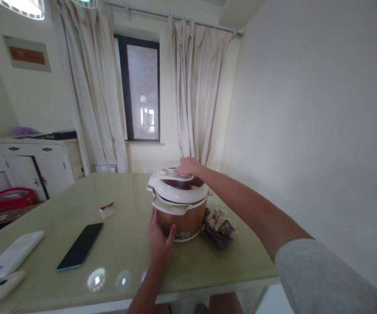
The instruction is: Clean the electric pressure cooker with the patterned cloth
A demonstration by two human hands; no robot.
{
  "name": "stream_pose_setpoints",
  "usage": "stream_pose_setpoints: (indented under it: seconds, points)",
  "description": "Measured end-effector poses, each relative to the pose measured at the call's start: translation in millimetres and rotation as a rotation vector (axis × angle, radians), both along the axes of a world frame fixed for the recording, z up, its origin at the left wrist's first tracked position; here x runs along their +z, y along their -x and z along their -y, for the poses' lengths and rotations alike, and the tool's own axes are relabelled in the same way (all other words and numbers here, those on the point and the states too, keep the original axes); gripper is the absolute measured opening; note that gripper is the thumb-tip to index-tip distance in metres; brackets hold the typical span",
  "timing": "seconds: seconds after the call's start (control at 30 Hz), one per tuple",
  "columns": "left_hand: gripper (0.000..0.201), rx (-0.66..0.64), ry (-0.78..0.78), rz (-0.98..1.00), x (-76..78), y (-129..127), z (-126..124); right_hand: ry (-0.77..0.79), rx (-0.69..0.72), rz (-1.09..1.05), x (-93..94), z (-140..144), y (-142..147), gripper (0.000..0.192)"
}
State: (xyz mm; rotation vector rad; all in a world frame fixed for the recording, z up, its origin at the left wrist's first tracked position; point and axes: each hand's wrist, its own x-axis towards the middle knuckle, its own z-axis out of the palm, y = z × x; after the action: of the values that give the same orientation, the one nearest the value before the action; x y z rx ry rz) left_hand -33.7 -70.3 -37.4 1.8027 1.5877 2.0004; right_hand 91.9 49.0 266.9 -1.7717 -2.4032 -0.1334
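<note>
Pale curtains (90,87) hang by a window (143,91) behind a shiny green table (126,235). On the table, near its right side, sits a round brown-and-white pot (188,220) — it stands upright, so its middle line goes straight up. Its white lid (185,197) is on top, with a thin dark gap under part of the rim, and the lid's handle (170,175) runs from left to right. The left hand (161,240) touches the pot's front, thumb and fingers spread apart. The right hand (188,165) is on the handle — its fingertips are hidden, so I cannot tell if they are clamped. A small label (182,235) low on the pot is too blurry to read. Just beside the pot lies a bunched cloth (219,229).
</note>
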Motion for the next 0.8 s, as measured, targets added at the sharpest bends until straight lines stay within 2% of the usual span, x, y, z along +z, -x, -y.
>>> stream_pose_setpoints:
  seconds: [0.13, 0.23, 0.33, 0.5, 0.67, 0.8]
  points:
    - [0.089, -0.002, -0.007, -0.003, -1.5, 1.1, -0.6, -0.074, -0.048, -0.068, 7.3, 3.1, -1.5, 0.06]
    - [0.089, -0.002, -0.005, -0.011, -1.9, 2.0, -0.2, -0.187, 0.017, -0.074, 19.0, 4.3, -2.4, 0.057]
    - [0.088, 0.0, -0.006, -0.023, -1.5, 2.4, 0.7, -0.201, 0.104, -0.026, 32.6, -0.8, -7.9, 0.052]
    - [0.089, -0.002, 0.005, -0.017, -0.4, 1.5, 1.7, -0.046, 0.311, -0.057, 40.3, -14.9, -31.9, 0.052]
    - [0.088, 0.01, -0.001, -0.021, 0.1, 0.1, 1.7, 0.183, 0.444, -0.157, 28.0, -17.7, -46.2, 0.058]
    - [0.088, 0.01, 0.004, -0.022, -1.1, 0.4, 0.8, 0.225, 0.484, -0.146, 16.2, -19.7, -39.5, 0.058]
